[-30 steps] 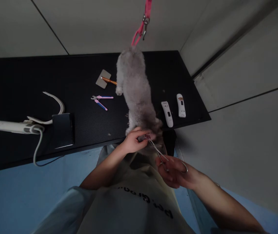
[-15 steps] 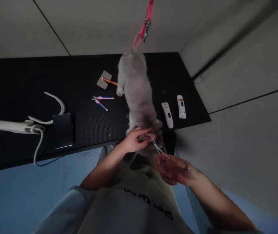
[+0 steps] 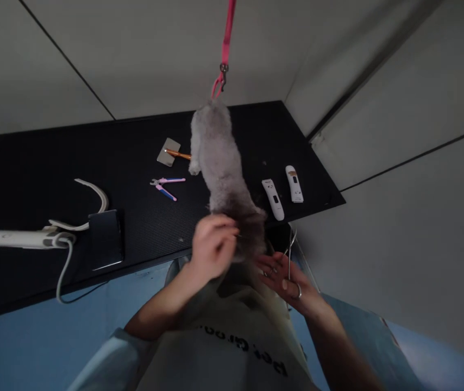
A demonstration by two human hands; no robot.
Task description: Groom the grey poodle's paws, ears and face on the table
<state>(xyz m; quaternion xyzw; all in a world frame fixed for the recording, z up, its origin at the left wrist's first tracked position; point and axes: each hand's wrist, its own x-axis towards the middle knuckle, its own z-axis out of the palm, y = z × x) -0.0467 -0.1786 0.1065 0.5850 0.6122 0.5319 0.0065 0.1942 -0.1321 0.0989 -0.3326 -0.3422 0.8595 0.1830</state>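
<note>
A grey, short-clipped dog (image 3: 221, 157) stands on the black table with its darker head toward me, over the near edge. My left hand (image 3: 212, 247) is closed in a pinch beside the dog's head and slightly blurred. Whatever its fingertips hold is too small to make out. To the right of the head, my right hand (image 3: 287, 282) has its palm turned up and fingers loosely extended. Metal forceps (image 3: 290, 251) hang from it by their finger loops, the tips pointing away from the dog.
A pink leash (image 3: 226, 46) runs up from the dog's far end. White clippers (image 3: 273, 200) and a second white trimmer (image 3: 294, 184) lie right. Nail clippers (image 3: 167, 188), a slicker brush (image 3: 169, 152), a dark phone (image 3: 105, 239) and a corded white device (image 3: 20, 239) lie left.
The forceps' tips have left the dog's ear and swung to the right. My left hand has let go of the ear and closed into a pinch. The view has shifted.
</note>
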